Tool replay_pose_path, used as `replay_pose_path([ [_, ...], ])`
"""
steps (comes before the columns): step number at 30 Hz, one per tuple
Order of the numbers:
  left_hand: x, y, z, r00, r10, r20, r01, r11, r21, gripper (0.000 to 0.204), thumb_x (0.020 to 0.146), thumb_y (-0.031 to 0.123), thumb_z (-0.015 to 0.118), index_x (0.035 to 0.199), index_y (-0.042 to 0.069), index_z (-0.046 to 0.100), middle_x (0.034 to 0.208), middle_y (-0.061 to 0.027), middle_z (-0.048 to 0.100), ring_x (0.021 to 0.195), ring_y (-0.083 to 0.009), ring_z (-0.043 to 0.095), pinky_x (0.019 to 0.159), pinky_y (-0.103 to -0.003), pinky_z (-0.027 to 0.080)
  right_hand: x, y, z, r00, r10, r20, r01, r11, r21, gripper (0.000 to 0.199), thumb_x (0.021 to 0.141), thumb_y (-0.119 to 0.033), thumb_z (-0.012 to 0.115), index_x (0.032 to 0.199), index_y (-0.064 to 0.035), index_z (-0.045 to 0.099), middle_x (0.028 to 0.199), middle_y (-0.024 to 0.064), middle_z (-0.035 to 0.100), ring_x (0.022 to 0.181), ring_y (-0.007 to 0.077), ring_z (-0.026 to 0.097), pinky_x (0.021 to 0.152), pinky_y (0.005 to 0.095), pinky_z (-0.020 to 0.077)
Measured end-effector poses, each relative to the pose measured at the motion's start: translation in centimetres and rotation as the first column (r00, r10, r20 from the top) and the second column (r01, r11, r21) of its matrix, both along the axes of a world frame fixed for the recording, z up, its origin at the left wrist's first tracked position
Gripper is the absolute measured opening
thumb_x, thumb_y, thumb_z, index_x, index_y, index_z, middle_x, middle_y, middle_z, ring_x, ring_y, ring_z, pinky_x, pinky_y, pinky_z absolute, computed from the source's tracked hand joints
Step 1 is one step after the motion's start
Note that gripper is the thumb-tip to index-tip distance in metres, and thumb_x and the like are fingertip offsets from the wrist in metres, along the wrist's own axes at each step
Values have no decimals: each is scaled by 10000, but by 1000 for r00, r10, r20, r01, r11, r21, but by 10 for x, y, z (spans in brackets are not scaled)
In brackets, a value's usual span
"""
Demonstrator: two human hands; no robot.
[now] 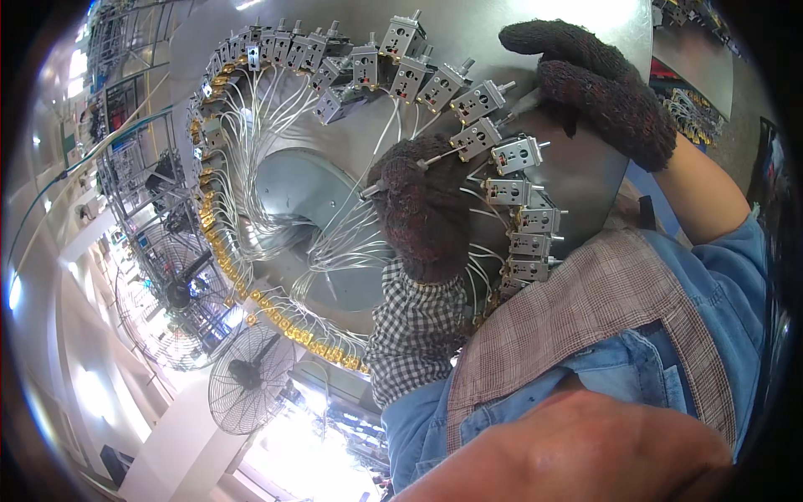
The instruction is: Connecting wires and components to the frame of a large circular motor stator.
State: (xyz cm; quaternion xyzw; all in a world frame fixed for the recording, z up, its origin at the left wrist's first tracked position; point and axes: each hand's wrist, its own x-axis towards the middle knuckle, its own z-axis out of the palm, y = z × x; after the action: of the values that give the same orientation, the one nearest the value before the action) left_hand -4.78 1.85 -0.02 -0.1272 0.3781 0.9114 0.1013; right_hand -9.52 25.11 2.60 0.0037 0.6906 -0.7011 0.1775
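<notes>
No packages or labels readable; only small blurred coloured panels on the racks (125, 109) at far left.

Work centres on a round metal plate (585, 180), shiny grey, ringed with small grey blocks (481, 100), each with two dark holes and a pin. White wires (335, 243) run from the blocks inward toward a curved steel hub (297, 197). Brass fittings (217, 243) line the ring's left and lower edge.

Open room: bare plate at upper right, between the blocks and the rim. Ring's inside is crowded with wire. Two fans (247, 376) stand below left, well apart from the plate.

Our left hand (422, 213), in a dark knit glove with a checked cuff, sits inside the ring, fingers curled together near a block (478, 138) and its wire; whether it grips, we cannot tell. Our right hand (602, 88), same glove, lies spread on the plate's upper rim, fingers bent over the edge, pressing on it and holding nothing else.
</notes>
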Motion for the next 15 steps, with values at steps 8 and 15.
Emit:
replay_pose_path([
  [8,7,1,1,986,32,-162,-58,985,-162,319,868,259,533,1045,-5,516,1034,-163,575,972,-338,592,839,-516,491,23,19,-1,977,-129,170,157,974,-161,459,894,-221,481,1305,-31,405,844,39,567,644,83,496,564,196,420],
  [15,4,16,8,989,21,-145,-89,870,-485,247,838,144,596,1018,-11,527,964,-138,577,871,-277,600,769,-412,504,41,-4,9,940,-303,155,338,885,-320,466,900,-174,458,1328,-19,355,881,84,568,747,133,534,648,251,458],
])
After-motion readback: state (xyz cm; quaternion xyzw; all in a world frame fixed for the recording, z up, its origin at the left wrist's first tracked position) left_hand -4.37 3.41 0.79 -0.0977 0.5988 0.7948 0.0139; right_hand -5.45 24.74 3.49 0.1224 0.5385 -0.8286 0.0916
